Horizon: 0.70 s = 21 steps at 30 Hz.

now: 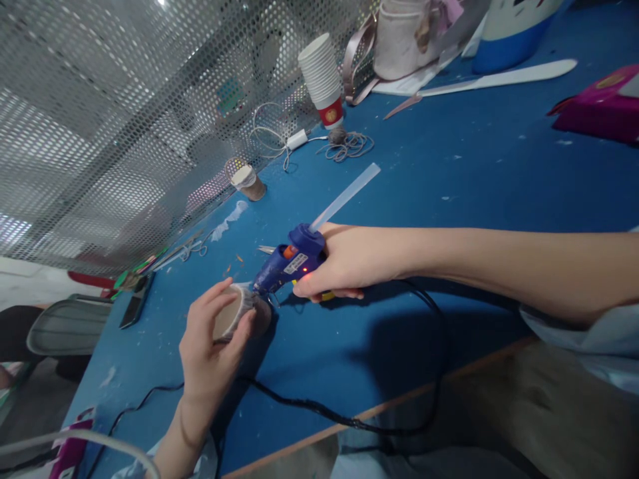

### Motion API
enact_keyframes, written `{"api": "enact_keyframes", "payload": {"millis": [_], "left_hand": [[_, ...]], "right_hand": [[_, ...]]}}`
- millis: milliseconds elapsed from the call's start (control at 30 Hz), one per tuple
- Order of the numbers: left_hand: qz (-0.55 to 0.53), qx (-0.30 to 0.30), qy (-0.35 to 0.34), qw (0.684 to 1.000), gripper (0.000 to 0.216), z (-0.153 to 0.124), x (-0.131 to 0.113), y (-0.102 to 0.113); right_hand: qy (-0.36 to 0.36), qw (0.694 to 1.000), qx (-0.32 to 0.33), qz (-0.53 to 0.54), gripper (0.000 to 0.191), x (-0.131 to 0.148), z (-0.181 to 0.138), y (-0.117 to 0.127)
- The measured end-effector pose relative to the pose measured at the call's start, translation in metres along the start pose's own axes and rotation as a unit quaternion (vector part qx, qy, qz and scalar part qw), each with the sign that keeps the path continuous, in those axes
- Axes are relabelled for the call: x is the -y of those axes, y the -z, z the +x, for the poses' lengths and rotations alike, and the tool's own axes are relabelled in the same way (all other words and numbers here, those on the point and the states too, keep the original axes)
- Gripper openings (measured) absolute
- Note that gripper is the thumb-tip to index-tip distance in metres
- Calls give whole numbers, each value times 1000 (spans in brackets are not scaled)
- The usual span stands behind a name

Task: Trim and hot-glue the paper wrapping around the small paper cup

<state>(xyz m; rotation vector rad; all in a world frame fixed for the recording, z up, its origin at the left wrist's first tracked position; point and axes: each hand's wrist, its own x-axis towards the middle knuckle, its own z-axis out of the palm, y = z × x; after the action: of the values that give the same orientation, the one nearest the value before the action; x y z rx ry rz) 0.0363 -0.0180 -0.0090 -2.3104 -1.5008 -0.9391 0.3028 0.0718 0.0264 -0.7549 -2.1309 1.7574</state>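
Observation:
My right hand (349, 259) is wrapped round a blue hot glue gun (284, 265) with a small red light lit on its side. A translucent glue stick (347, 196) juts from the gun's back end. The nozzle points down to the left, at the rim of a brown cup (262, 318); whether it touches is hard to see. My left hand (207, 349) grips this cup by its rim, fingers and thumb on either side. A whitish band (244, 307) runs round the rim. The cup lies tilted low over the blue table.
A black cord (319, 407) loops along the front edge of the table (479, 179). Behind stand a small cup (252, 185), stacked paper cups (322, 80), grey yarn (344, 143) and a white adapter (297, 140). A perforated metal screen (150, 120) borders the table. A phone (134, 306) lies far left.

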Motion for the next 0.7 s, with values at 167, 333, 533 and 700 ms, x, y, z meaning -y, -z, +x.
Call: {"api": "enact_keyframes", "payload": {"millis": [167, 333, 533, 700], "left_hand": [[14, -14, -25, 999, 32, 1, -2, -4], [15, 9, -41, 999, 46, 0, -2, 1], [-76, 39, -35, 996, 42, -3, 2, 22], [-86, 62, -56, 993, 24, -2, 22, 41]], "right_hand": [[-2, 1000, -4, -6, 19, -1, 1, 0], [17, 1000, -4, 5, 18, -1, 0, 1], [14, 1000, -23, 13, 20, 0, -2, 2], [-1, 999, -40, 16, 16, 2, -3, 0]]}}
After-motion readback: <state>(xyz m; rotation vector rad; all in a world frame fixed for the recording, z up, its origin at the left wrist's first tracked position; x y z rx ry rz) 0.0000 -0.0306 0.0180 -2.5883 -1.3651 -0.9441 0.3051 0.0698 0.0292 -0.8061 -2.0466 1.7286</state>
